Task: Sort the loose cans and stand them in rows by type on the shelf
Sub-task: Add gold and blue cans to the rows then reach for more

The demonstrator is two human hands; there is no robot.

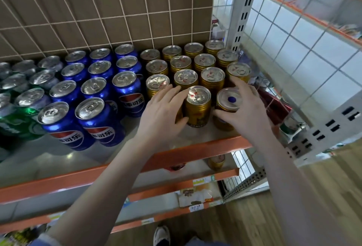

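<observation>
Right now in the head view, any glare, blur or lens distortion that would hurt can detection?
Head view: wide-angle bend curves the shelf edge and wire grid; bright glare on the can tops, strong on the blue cans; green cans at the left edge are smeared and soft; both hands sharp, left hand on a gold can, right hand on the blue-dot can.

Both hands [160,112] [246,108] grip front gold cans [197,106].

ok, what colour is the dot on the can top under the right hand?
Blue dot on the silver can top, clearest in the head view.
</observation>
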